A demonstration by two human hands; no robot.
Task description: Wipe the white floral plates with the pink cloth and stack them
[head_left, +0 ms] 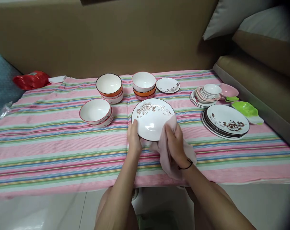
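A white plate [152,123] with a brown flower pattern and dark rim is held up in front of me, tilted toward the camera. My left hand [134,138] grips its lower left edge, thumb on the face. On the right side, my right hand [175,143] is closed on a pale pink cloth [166,159], which presses against the plate's lower right rim. The cloth hangs down below the hand; the fingers behind the plate are hidden. Just beyond the plate stands a stack of bowls [144,81], with a small flowered plate [168,85] beside it.
A striped cloth [63,153] covers the surface. At left are stacked bowls [109,85] and another bowl pair [96,111]. To the right lie stacked plates [227,118], small dishes [210,91] and a green leaf-shaped dish [246,109]. A red shiny bundle [32,80] sits far left.
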